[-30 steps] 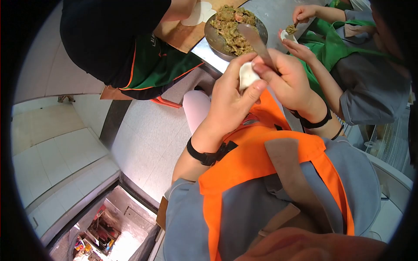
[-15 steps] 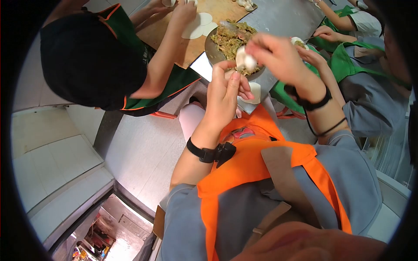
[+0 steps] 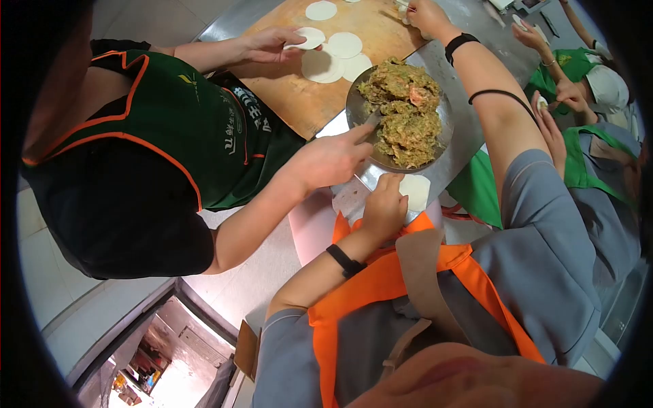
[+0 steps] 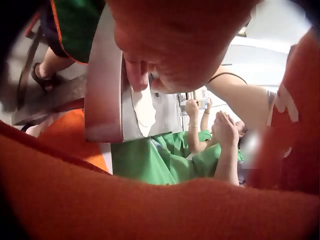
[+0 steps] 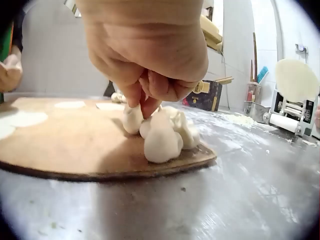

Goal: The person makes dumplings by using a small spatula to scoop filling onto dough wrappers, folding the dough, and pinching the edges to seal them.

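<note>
In the head view my right hand (image 3: 426, 19) is stretched out to the far corner of the wooden board. The right wrist view shows its fingertips pinching the top of a white filled dumpling (image 5: 132, 121), low over the board. Several other dumplings (image 5: 162, 140) are clustered right beside it. My left hand (image 3: 385, 209) is down at the near table edge, fingers curled at the left edge of a round white dough wrapper (image 3: 415, 192). In the left wrist view its fingertips pinch one end of that wrapper (image 4: 144, 111), which lies on the metal table.
A metal bowl (image 3: 354, 112) of greenish filling (image 3: 408, 129) stands before me. From the left, another person's hand (image 3: 333, 161) holds a spatula (image 3: 373, 120) in it. Flat wrappers (image 3: 345, 45) lie on the wooden board (image 3: 286, 95). People in green aprons (image 3: 598, 163) work at right.
Both hands were together folding a wrapper, with a spatula in my right hand. They parted; the right carried the dumpling to the board, the left dropped to another wrapper. The neighbour's arm came over.
</note>
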Available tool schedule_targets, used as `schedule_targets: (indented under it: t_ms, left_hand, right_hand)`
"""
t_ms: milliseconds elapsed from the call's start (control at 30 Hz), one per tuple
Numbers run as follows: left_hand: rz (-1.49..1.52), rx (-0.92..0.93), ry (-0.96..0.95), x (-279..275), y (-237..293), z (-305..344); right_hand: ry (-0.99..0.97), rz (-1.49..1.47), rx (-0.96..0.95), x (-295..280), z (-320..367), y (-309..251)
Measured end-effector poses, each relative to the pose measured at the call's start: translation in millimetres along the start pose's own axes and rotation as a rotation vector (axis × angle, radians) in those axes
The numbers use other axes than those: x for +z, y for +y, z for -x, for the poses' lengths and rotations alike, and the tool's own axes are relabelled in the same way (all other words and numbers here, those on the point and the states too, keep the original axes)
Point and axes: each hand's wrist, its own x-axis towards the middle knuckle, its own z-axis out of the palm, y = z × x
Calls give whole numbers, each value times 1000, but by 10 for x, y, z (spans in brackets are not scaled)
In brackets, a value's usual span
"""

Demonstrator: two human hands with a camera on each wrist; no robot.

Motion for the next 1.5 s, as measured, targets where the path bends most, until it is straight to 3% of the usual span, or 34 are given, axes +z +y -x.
schedule_targets:
  t_ms: [67,167,200,300,333,433,467,500,567,667,800,900,933,1033,1133,1200,1233,1333,1433,1500]
  left_hand:
    - [-41,1,-7,58,-20,-7]
    - [-109,-53,-25,42,112,-27]
    - [-86,-44,39,71,120,-33]
    - [-161,83,8,38,100,-5]
    - [-218,143,71,50,107,-3]
    - [-267,362,204,-55,251,-8]
    - [-237,336,219,-53,271,14]
    - [-179,240,183,-45,258,61]
    - [128,-102,121,-69,401,141]
    - [704,-271,78,-76,557,186]
    - [958,-366,5,-84,735,321]
    - [939,-384,21,-61,847,399]
    - [912,-381,-21,-65,818,418]
    - [769,-360,-142,-125,726,437]
    - [583,-332,-224,-123,709,389]
    - [570,-322,-232,-38,680,336]
    - [668,-387,-193,7,619,301]
    - [953,-595,-22,118,541,162]
    - [1018,-617,131,184,290,-45]
    - [1121,-616,123,218,182,-224]
  right_hand:
    - [-23,-40,111,120,-33,70]
    - [-22,420,-522,161,-23,365]
    - [5,340,-432,98,33,336]
    - [156,-320,150,-224,409,235]
    - [23,-442,340,-618,667,-80]
    - [261,-642,238,-823,1460,-260]
    - [145,-639,225,-933,1760,-312]
    - [23,-636,213,-1057,2087,-396]
    - [-7,-844,271,-1094,2712,-694]
    - [-117,-992,340,-880,3463,-1053]
    - [-382,-1213,600,-1078,3897,-1474]
    - [-86,-1454,604,-1006,3997,-1620]
    - [-151,-1462,557,-1061,4010,-1570]
    - [-112,-1300,406,-1001,4022,-1544]
    - [-271,-1245,324,-1011,3971,-1517]
    - [-81,-874,121,-777,3908,-1403]
    - [11,-687,24,-704,3873,-1361]
    - [98,-211,64,-662,3799,-1258]
    - [67,-172,44,-676,3723,-1262]
    - [32,-160,39,-617,3686,-1256]
